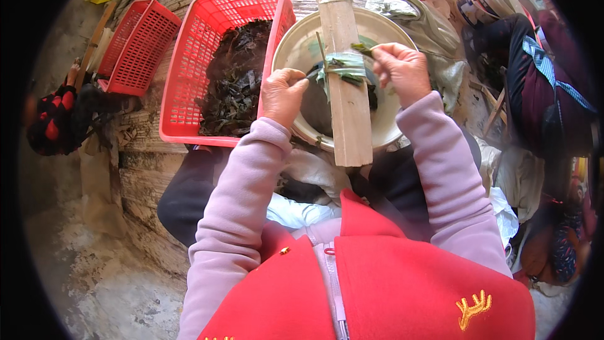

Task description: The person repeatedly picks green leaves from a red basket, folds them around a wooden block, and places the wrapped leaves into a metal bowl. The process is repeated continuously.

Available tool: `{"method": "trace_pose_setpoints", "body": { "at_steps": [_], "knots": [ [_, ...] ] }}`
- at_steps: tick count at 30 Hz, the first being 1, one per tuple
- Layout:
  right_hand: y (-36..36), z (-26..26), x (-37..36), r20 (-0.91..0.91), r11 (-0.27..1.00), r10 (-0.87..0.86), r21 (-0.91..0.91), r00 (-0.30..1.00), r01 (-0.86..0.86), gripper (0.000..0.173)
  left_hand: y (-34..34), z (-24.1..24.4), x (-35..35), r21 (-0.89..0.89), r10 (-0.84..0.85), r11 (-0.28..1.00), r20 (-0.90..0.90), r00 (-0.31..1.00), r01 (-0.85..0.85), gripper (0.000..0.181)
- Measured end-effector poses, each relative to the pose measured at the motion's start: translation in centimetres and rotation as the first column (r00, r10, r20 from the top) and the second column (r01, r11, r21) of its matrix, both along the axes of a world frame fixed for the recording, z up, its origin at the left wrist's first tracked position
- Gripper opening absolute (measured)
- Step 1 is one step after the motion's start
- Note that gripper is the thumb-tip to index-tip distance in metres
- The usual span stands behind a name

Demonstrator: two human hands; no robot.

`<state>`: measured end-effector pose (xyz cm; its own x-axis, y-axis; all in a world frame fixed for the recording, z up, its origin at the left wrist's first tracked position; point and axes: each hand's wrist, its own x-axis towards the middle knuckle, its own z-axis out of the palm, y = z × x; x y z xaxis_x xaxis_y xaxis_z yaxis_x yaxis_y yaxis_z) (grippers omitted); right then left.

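A wooden board lies across the rim of a round pale plastic tub. Pale green wrapping is bound around the board's middle, and a thin upright sliver stands at its left edge. Dark leafy pieces rest on the board by the wrapping. My left hand pinches the end of a thin dark strip left of the board. Between thumb and forefinger, my right hand grips a dark green leafy piece, probably seaweed, at the board's right edge.
Left of the tub, a red plastic crate holds a heap of dark seaweed-like leaves. Farther left stands another red crate beside a person. Sacks, a bucket and another seated person are at right.
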<state>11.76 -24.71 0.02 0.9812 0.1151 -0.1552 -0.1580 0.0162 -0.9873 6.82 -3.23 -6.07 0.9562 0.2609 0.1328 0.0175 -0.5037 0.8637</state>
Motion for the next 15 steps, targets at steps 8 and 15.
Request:
{"method": "trace_pose_setpoints", "body": {
  "at_steps": [8, 15],
  "knots": [
    [-10.4, 3.0, -1.3, 0.223, 0.913, -0.402, 0.016, 0.888, 0.409, 0.013, 1.5, 2.9, -4.4, -0.603, -0.12, 0.797, -0.105, 0.987, 0.033, 0.032],
    [-18.8, -0.8, -1.0, 0.296, 0.705, -0.626, -0.181, 0.722, 0.685, 0.022, 8.0, 2.4, -10.5, -0.6, 0.005, 0.792, -0.179, 0.984, -0.113, 0.027]
  ]
}}
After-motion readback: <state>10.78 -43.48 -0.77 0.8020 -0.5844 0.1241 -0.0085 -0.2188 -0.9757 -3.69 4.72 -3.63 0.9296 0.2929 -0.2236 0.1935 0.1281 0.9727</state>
